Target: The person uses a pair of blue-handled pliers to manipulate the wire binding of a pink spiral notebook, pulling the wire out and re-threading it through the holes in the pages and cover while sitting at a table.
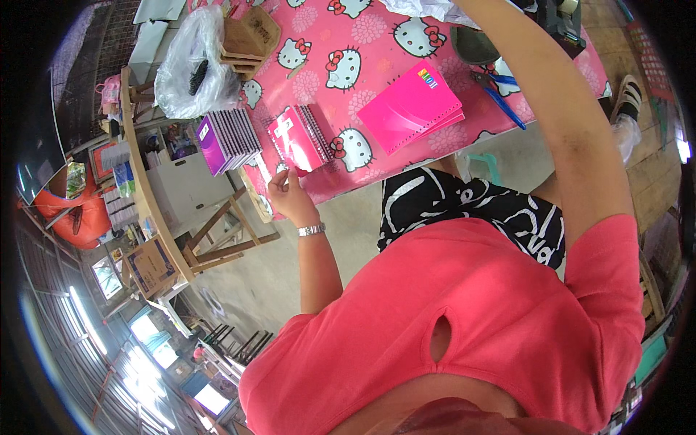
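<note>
My left hand (291,199), a metal-band watch on its wrist, is at the near edge of a small stack of pink spiral-bound notebooks (296,138). Its fingers are bent and slightly apart, close to the lowest corner of the stack; whether they touch it is unclear. Left of these, purple notebooks (228,141) stand in a row with their spirals toward me. Larger pink covers (412,107), punched with holes along one edge, lie to the right. My right arm reaches far across the table toward white crumpled sheeting (431,9); the hand itself is beyond the upper edge.
Blue-handled pliers (500,101) lie by the table's right edge, near a dark bowl (475,45). A clear plastic bag (192,65) and brown wooden holders (246,40) are at the far left. The table wears a pink patterned cover (326,98). A wooden frame (156,196) stands left.
</note>
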### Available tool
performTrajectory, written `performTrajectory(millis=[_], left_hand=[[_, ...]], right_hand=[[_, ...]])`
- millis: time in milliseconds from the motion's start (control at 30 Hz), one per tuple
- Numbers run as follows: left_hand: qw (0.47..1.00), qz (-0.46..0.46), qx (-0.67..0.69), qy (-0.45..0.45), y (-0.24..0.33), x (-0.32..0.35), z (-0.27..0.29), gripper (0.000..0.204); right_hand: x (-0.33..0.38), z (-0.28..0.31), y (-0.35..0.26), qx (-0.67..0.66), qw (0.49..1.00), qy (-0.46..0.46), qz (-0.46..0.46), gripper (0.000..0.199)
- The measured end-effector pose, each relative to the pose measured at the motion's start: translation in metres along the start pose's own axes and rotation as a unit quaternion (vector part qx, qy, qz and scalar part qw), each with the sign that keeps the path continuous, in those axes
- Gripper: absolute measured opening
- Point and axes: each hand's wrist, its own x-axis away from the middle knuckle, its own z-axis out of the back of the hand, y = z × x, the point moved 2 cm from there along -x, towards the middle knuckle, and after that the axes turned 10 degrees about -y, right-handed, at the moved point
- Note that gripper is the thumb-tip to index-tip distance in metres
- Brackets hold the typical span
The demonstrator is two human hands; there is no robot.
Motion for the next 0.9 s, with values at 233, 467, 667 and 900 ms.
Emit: performTrajectory(millis=[233,467,667,900], left_hand=[[0.999,0.011,-0.049,0.003,0.003,-0.003,0.003,0.017],[0.918,-0.32,-0.234,0.001,0.086,0.02,-0.036,0.027],[0.787,-0.501,-0.225,-0.281,0.165,0.084,-0.14,0.029],[0.746,-0.456,-0.314,-0.371,0.167,0.084,-0.149,0.024]], right_hand=[[0.003,0.003,0.002,0.051,0.992,-0.014,0.116,0.02],[0.0,0.01,0.01,-0.011,0.996,0.004,0.091,0.019],[-0.004,-0.006,-0.002,-0.054,0.998,-0.006,0.034,0.017],[-0.028,0.023,0.055,-0.181,0.983,0.028,0.018,0.029]])
